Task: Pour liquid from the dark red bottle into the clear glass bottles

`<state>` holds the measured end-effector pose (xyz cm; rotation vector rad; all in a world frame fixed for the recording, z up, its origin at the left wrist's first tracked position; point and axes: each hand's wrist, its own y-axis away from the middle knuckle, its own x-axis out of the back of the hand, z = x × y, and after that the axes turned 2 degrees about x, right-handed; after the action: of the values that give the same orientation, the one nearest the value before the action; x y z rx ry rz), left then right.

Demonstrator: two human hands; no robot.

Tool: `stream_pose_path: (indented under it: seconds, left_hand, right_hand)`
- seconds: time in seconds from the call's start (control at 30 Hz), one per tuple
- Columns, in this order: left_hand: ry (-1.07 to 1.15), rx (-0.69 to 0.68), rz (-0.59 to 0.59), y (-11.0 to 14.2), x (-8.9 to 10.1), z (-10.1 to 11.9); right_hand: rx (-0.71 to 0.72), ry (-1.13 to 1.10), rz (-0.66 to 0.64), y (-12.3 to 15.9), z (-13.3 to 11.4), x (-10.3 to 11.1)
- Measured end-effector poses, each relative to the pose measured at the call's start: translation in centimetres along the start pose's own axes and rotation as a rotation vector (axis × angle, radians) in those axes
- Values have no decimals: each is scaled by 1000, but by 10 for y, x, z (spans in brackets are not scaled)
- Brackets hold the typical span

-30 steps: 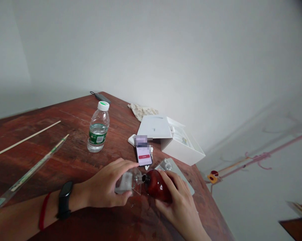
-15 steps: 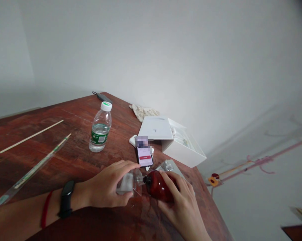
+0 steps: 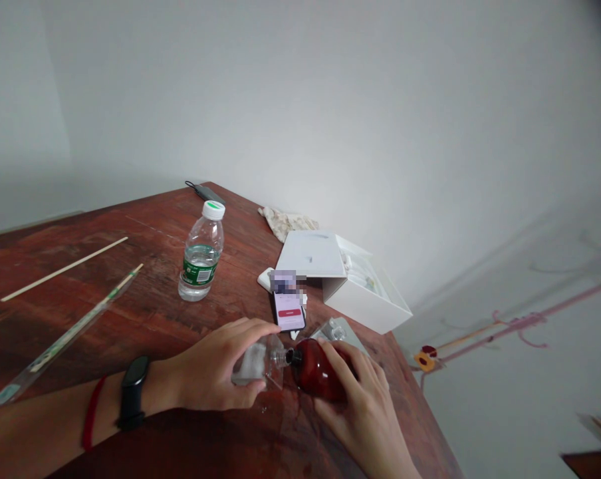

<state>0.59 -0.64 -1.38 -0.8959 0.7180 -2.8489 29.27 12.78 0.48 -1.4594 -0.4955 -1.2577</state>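
Nearest the viewer, a dark reddish-brown wooden tabletop [image 3: 145, 319], scuffed and streaked, fills the lower left and ends at a right edge beyond which pale floor shows. On it, the left hand [image 3: 215, 369], with a black wristband [image 3: 132, 392] and a red cord [image 3: 92, 412] on its forearm, has its fingers curled around a small clear plastic bottle [image 3: 255, 362] lying on its side. The right hand [image 3: 363, 412] has its fingers closed around a dark red rounded bottle [image 3: 313, 372], also on its side; the two bottle necks meet mouth to mouth between the hands. Small wet spots lie on the wood just below the junction.

Just behind the hands, a phone [image 3: 288, 311] lies face up with its screen lit, and a clear flat packet [image 3: 338, 330] lies beside it to the right. To the left, a long clear-wrapped stick [image 3: 66, 336] and a bare wooden stick [image 3: 64, 269] lie well apart from the hands.

Farther back, an upright water bottle [image 3: 201, 253] with a white cap and green label stands alone. An open white box [image 3: 348, 279] sits at the right edge of the tabletop, with a crumpled cloth [image 3: 285, 221] behind it. At the far corner lies a dark flat object with a cord [image 3: 205, 192]. A plain white wall [image 3: 330, 100] closes the room; a faint pink line drawing [image 3: 510, 322] marks the floor to the right.
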Motion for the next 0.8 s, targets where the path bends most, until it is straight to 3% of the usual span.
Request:
stream_pose_path:
  seconds: [0.8]
  left_hand:
    - [5,11,-10,-2,1,0]
  right_hand:
    - [6,18,-21,0,0,-1]
